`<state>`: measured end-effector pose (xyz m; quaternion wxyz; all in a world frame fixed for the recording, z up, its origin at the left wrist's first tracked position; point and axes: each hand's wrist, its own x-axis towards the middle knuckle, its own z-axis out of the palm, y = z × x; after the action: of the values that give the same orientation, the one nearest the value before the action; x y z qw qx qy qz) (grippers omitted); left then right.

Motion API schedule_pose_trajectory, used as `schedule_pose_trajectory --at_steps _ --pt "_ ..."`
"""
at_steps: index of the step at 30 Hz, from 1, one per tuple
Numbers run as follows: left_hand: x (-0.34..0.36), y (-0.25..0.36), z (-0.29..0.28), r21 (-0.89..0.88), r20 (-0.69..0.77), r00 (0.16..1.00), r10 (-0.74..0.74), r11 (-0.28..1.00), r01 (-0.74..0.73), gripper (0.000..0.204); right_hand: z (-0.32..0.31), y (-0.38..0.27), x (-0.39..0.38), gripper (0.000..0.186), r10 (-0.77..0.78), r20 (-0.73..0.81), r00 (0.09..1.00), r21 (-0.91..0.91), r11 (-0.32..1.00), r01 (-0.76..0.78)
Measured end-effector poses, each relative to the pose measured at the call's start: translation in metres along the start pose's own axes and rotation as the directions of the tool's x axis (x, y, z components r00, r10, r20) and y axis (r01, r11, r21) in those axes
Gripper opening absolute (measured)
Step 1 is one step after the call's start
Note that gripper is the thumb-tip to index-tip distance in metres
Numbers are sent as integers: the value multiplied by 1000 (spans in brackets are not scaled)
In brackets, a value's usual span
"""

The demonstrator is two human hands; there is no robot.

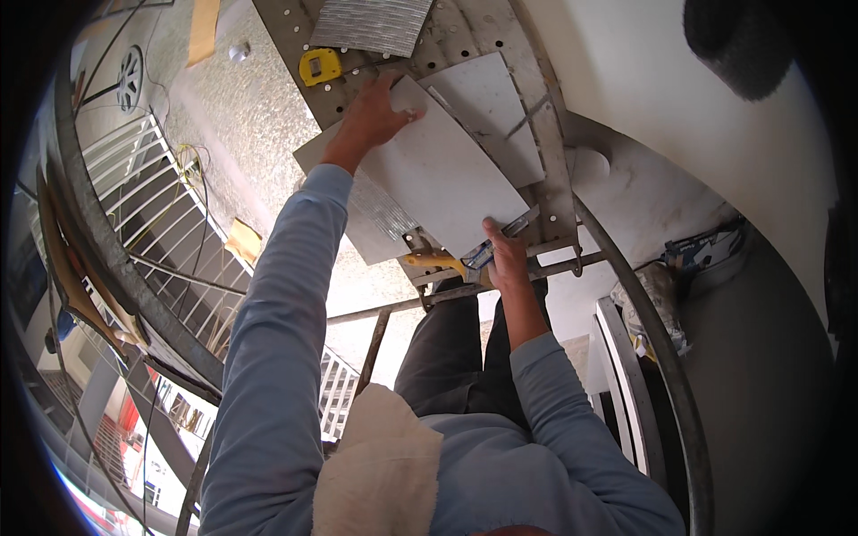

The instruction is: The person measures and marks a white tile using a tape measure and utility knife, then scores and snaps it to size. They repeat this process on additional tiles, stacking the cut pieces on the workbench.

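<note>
Where both hands meet it, I see the grey tile point(442, 165) lying slantwise above the platform point(478, 31), smooth face up, overlapping other pieces. The left hand point(369, 121) has its thumb apart from its fingers across the far-left edge, probably to steady that end; whether they grip, I can't tell. The right hand point(509, 259) clamps the near corner, thumb on top, other fingers mostly hidden, which seems to keep that end from swivelling. Just beside it, a yellow-handled tool point(438, 262) sits at the near edge, handy for that hand, I'd judge. A ribbed tile point(382, 204) sticks out at left, a white tile point(489, 96) at right. Farther off lie a tape measure point(320, 67) and a silvery sheet point(374, 22). Outward, I make out a white railing point(154, 125) at left and a bag point(657, 308) at right.
</note>
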<state>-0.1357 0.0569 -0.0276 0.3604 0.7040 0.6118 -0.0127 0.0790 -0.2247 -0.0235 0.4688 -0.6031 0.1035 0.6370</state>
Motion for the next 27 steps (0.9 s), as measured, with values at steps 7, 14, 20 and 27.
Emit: schedule_pose_trajectory --at_steps 7,14,20,27 --pt "-7 18 -3 56 -52 999 -5 998 8 82 1 2 6 40 100 -123 987 -94 989 -112" --pt "-26 35 13 276 -176 980 97 960 -45 76 3 3 8 33 126 -143 982 -120 982 -144" --pt "-64 75 43 205 -113 993 -37 977 60 97 4 4 11 30 67 -92 993 -127 989 -79" --pt "-79 96 51 417 -61 989 -135 897 148 123 6 -3 5 31 32 -254 967 -220 971 -90"
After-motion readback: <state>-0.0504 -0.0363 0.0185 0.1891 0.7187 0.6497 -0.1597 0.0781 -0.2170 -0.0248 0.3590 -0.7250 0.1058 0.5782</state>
